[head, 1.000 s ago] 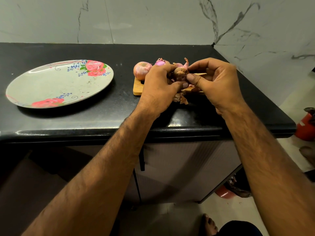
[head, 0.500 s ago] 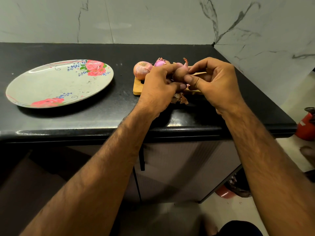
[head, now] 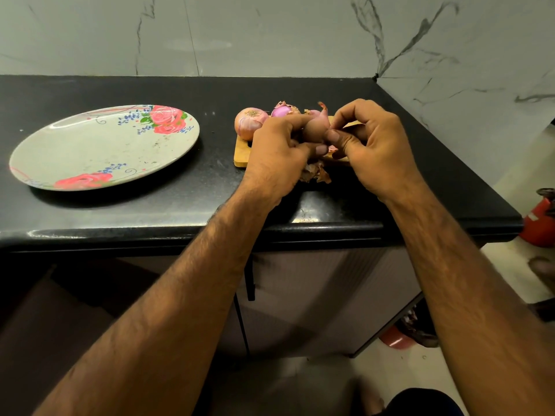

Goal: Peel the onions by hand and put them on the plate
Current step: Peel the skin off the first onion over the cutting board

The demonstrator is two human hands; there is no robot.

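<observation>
Both hands hold one small brownish-pink onion above a wooden board. My left hand grips it from the left with fingers and thumb curled round it. My right hand pinches its skin from the right with thumb and fingertips. An unpeeled onion sits on the board's far left corner, and a partly peeled purple onion lies just behind my left hand. The floral plate stands to the left on the black counter, with nothing on it.
Loose dry onion skins lie on the counter under my hands, by the board's near edge. A marble wall closes the back and right side. A red cylinder stands on the floor to the right of the counter.
The onion has been turned between my hands, its root end no longer facing me. My right thumb has shifted down its side. Both hands stay over the board.
</observation>
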